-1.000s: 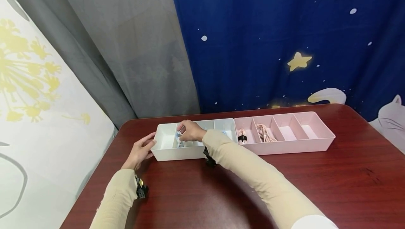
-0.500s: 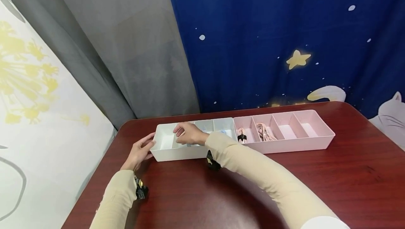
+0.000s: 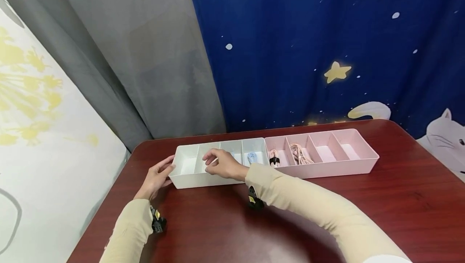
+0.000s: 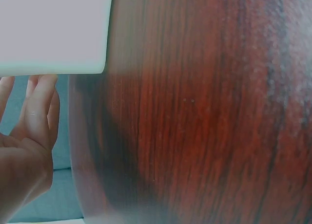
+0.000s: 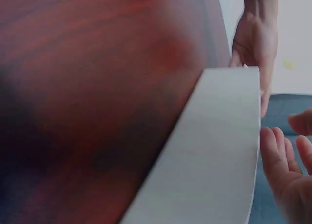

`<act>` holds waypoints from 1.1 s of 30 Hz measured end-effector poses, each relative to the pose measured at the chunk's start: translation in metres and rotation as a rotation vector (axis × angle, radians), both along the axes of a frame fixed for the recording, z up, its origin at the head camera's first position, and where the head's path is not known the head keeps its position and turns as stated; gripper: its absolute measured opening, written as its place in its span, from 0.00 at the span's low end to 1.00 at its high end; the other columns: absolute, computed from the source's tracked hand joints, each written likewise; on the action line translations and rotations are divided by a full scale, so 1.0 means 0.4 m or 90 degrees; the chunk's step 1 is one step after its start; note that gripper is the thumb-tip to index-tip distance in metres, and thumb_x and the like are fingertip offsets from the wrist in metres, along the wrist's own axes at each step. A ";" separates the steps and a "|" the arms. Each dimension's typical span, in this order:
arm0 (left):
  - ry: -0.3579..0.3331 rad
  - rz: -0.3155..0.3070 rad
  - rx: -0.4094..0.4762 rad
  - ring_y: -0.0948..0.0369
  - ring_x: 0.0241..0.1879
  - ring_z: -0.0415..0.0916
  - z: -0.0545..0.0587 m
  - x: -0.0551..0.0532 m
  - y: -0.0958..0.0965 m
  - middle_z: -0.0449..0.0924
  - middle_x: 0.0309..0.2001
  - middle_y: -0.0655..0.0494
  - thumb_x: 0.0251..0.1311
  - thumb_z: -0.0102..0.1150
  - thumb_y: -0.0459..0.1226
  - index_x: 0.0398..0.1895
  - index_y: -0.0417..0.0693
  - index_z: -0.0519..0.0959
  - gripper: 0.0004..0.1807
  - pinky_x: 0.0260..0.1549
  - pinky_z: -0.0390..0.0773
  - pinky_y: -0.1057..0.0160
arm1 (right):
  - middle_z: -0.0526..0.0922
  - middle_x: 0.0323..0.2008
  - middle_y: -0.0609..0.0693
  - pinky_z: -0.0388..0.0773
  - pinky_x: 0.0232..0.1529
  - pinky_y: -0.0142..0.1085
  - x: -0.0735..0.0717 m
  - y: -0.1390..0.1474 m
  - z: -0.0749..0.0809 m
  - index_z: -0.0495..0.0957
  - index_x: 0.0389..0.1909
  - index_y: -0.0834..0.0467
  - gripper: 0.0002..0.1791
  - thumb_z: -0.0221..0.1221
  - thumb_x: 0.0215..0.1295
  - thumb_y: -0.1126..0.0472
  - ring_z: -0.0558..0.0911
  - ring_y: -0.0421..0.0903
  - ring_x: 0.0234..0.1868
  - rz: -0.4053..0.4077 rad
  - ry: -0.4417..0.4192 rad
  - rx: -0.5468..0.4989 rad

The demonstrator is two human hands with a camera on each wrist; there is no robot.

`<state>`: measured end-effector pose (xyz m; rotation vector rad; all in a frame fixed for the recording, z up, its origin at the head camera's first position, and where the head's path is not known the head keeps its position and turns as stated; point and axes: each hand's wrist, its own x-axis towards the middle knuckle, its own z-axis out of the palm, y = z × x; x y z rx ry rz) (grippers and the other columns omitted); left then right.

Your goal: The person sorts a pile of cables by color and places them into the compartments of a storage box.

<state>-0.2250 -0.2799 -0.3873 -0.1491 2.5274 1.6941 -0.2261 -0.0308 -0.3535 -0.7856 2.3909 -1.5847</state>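
Observation:
At the left end of a white divided box (image 3: 203,181), my left hand (image 3: 155,180) rests its fingers against the end wall and corner. The left wrist view shows its fingers (image 4: 40,104) extended toward the box. My right hand (image 3: 225,164) hovers over the second compartment from the left, fingers loosely bent. Thumb and fingers stand apart with nothing between them in the right wrist view, just above the box rim. A light blue coiled cable (image 3: 252,157) lies in the rightmost white compartment. Some light blue shows in the third, mostly behind my right hand. The second compartment's floor is largely hidden.
A pink divided box (image 3: 327,169) abuts the white box's right end. It holds a pink cable with a black strap (image 3: 274,158) and a loosely coiled pink cable (image 3: 300,154). Both stand on a dark red wooden table (image 3: 203,230), with curtains behind.
My right hand has let go of a light blue cable in the second white compartment and drawn back toward the right and the near side. The left hand stays at the box end.

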 end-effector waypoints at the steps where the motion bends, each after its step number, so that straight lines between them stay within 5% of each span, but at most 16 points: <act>1: 0.000 -0.002 -0.002 0.62 0.40 0.74 0.000 0.001 -0.001 0.62 0.59 0.41 0.63 0.47 0.45 0.65 0.54 0.59 0.27 0.41 0.74 0.57 | 0.76 0.35 0.56 0.74 0.31 0.28 0.007 0.004 -0.005 0.73 0.42 0.67 0.16 0.58 0.49 0.73 0.78 0.45 0.33 0.003 0.006 -0.006; 13: -0.003 0.002 0.010 0.60 0.41 0.74 -0.030 0.022 0.003 0.62 0.59 0.40 0.61 0.49 0.47 0.65 0.53 0.60 0.28 0.40 0.75 0.58 | 0.77 0.33 0.59 0.74 0.34 0.26 0.108 0.065 -0.050 0.72 0.39 0.71 0.14 0.58 0.48 0.74 0.77 0.41 0.30 0.068 0.000 -0.058; 22: 0.000 0.014 0.027 0.63 0.38 0.74 -0.029 0.020 0.008 0.63 0.58 0.41 0.61 0.49 0.47 0.64 0.53 0.61 0.28 0.37 0.76 0.61 | 0.75 0.36 0.63 0.78 0.34 0.38 0.140 0.155 -0.052 0.68 0.43 0.74 0.17 0.57 0.52 0.73 0.78 0.42 0.32 0.125 -0.114 -0.127; 33: -0.005 0.016 0.014 0.63 0.38 0.74 -0.006 0.009 -0.005 0.62 0.59 0.42 0.62 0.47 0.46 0.65 0.54 0.59 0.28 0.39 0.76 0.60 | 0.74 0.37 0.61 0.76 0.38 0.44 0.171 0.309 -0.038 0.67 0.46 0.72 0.19 0.58 0.54 0.70 0.77 0.54 0.37 0.098 -0.158 -0.149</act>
